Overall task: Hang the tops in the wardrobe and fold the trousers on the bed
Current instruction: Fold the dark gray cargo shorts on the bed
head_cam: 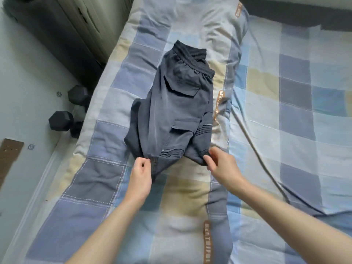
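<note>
Both hands are pinching the near end of the grey trousers (171, 113): my left hand (140, 175) is gripping one corner, my right hand (222, 164) the other. They're lying folded on the checked bed (297, 103), dumbbells (62, 121) sitting on the floor beside.

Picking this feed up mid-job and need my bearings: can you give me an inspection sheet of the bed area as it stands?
Surface: bed under a rumpled checked quilt in blue, grey and beige.
Job's things: dark grey cargo trousers lie partly folded on the quilt, waistband at the far end; tops and wardrobe not seen.
Clutter: nothing seen on the bed.
Grippers: left hand pinches the trousers' near edge; right hand grips the near right corner.
Cables: nothing seen.
Surroundings: two black dumbbells and a brown board on the floor at left; dark furniture beyond, unclear.
</note>
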`<control>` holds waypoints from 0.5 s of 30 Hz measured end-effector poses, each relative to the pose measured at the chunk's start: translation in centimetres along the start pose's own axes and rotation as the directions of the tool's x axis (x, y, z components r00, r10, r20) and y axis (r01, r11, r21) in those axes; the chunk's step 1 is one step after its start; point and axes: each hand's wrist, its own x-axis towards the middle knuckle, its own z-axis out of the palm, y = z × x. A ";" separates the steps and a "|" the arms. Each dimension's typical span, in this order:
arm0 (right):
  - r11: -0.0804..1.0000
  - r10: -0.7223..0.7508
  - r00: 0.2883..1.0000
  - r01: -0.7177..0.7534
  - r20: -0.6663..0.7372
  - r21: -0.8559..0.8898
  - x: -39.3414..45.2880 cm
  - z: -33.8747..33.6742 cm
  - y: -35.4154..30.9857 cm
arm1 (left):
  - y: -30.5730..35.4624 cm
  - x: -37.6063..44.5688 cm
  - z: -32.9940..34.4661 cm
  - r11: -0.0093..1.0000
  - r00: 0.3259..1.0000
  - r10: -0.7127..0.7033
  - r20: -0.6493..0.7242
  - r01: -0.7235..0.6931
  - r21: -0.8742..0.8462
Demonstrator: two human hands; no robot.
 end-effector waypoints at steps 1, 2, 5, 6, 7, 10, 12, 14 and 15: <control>0.999 0.023 0.999 -0.024 0.030 0.030 -3.3 0.2 -0.5 | -0.5 -2.2 -0.9 0.999 0.999 -0.032 0.040 0.033 -0.006; 0.997 0.035 0.998 -0.038 0.050 0.061 -5.8 0.5 -0.9 | -0.9 -3.8 -1.4 0.998 0.995 -0.066 0.079 0.067 -0.005; 0.976 0.082 0.985 -0.111 0.154 0.189 -13.4 1.7 -1.7 | -2.6 -8.3 -3.3 0.984 0.949 -0.173 0.264 0.158 0.080; 0.967 0.088 0.975 -0.132 0.203 0.216 -15.4 2.3 -1.7 | -2.9 -9.3 -3.8 0.975 0.905 -0.210 0.370 0.168 0.144; 0.956 0.095 0.961 -0.161 0.261 0.246 -17.5 3.1 -1.6 | -3.3 -10.5 -4.7 0.962 0.830 -0.241 0.503 0.137 0.235; 0.937 0.195 0.923 -0.275 0.331 0.217 -21.7 4.8 -0.1 | -3.8 -12.7 -6.5 0.874 0.600 -0.291 0.745 -0.150 0.463; 0.910 0.351 0.902 -0.392 0.250 0.135 -23.3 5.1 1.8 | -4.0 -13.3 -8.0 0.893 0.578 -0.262 0.773 -0.157 0.421; 0.859 0.488 0.835 -0.510 0.254 0.028 -23.8 4.8 3.5 | -4.0 -13.2 -10.1 0.959 0.685 -0.231 0.691 0.041 0.279; 0.848 0.519 0.797 -0.524 0.309 -0.073 -23.3 4.6 4.4 | -3.9 -12.6 -10.9 0.967 0.755 -0.254 0.605 0.177 0.185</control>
